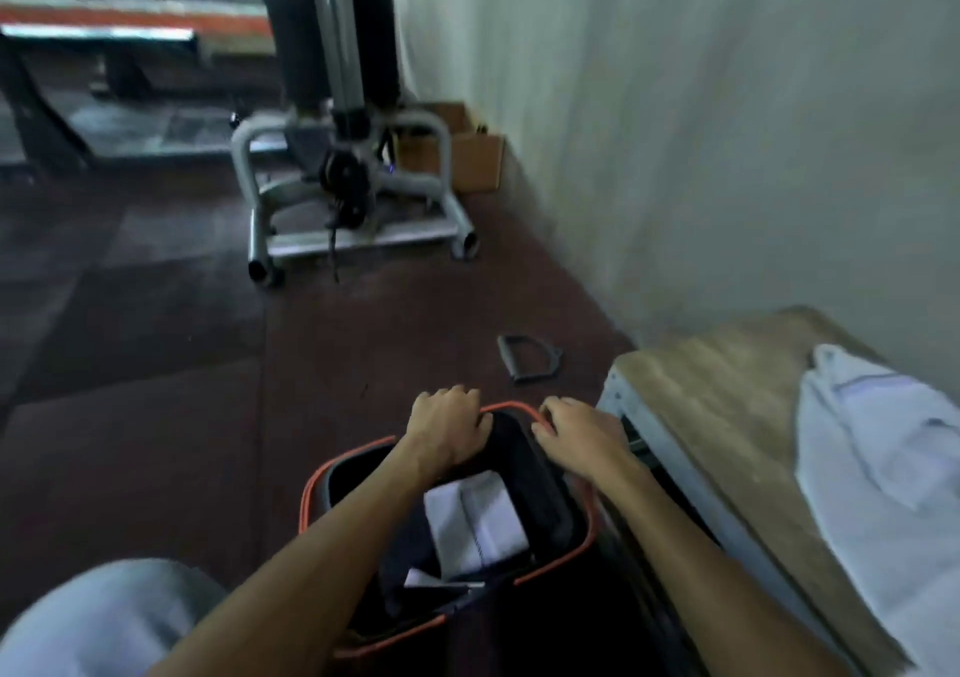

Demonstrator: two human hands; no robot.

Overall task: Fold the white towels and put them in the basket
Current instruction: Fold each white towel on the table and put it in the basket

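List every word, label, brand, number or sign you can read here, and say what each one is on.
No text can be read anywhere in this view.
basket: orange rim only, no label visible.
folded towel inside it: a stitched line, no lettering.
loose towel on the bench: faint grey marks, too blurred to read.
cardboard box and exercise machine: blurred, no markings legible.

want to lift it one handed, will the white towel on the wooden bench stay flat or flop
Probably floppy: the towel lies rumpled in soft folds on the bench, so it would sag from a single grip. Likely light for its size, as it looks like thin cloth. Unlikely to roll or tip.
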